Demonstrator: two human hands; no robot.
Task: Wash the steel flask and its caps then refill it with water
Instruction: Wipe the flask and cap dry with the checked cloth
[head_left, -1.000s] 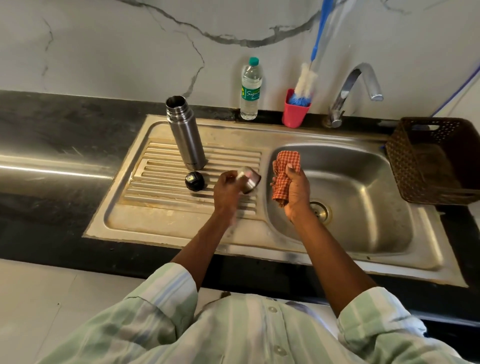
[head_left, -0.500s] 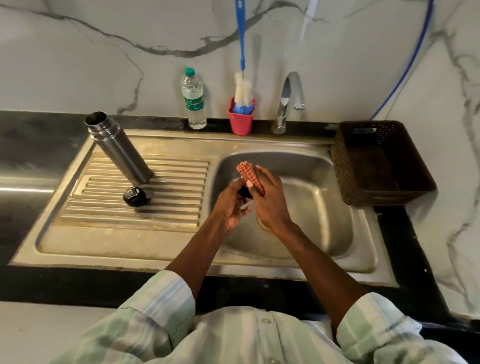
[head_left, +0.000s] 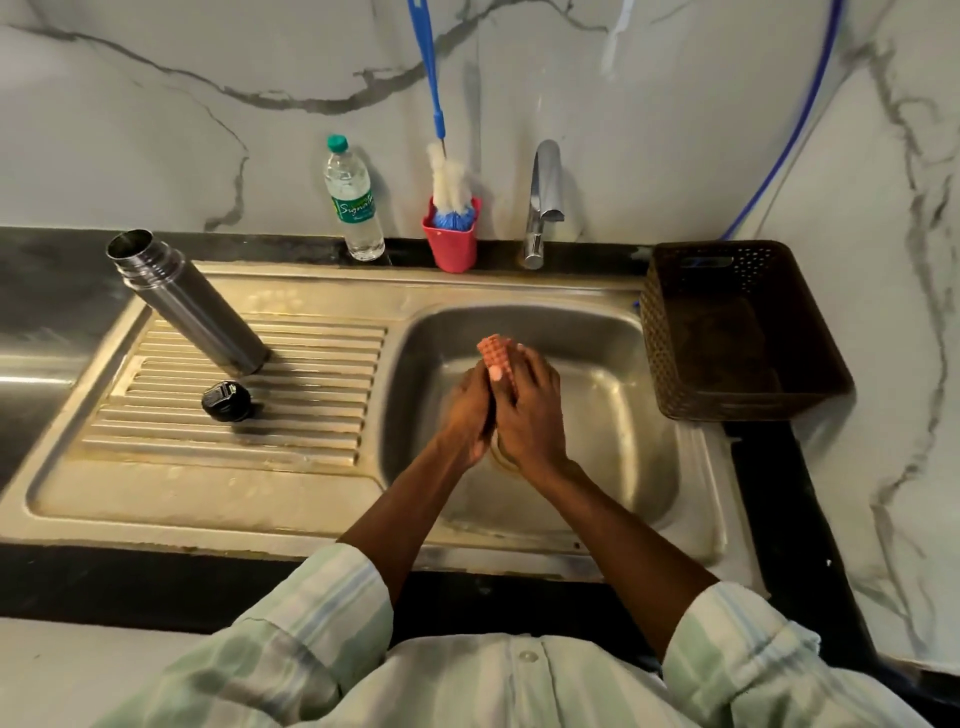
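Note:
The open steel flask (head_left: 192, 306) stands on the ribbed drainboard (head_left: 291, 395) at the left. Its black inner cap (head_left: 227, 401) lies just in front of it. Over the sink basin (head_left: 613, 332), my left hand (head_left: 465, 415) and my right hand (head_left: 532, 415) are pressed together. My right hand grips an orange checked cloth (head_left: 496, 349) that sticks up above the fingers. My left hand is curled round the steel outer cap, which is almost wholly hidden between my palms.
A plastic water bottle (head_left: 353, 200), a red cup (head_left: 452, 241) with a blue-handled bottle brush (head_left: 451, 179) and the tap (head_left: 543, 197) line the back ledge. A brown basket (head_left: 737, 332) sits right of the basin. No water runs from the tap.
My left hand carried the steel cap from above the drainboard to over the basin. Both hands have closed together with the cloth around the cap. The view shifted right.

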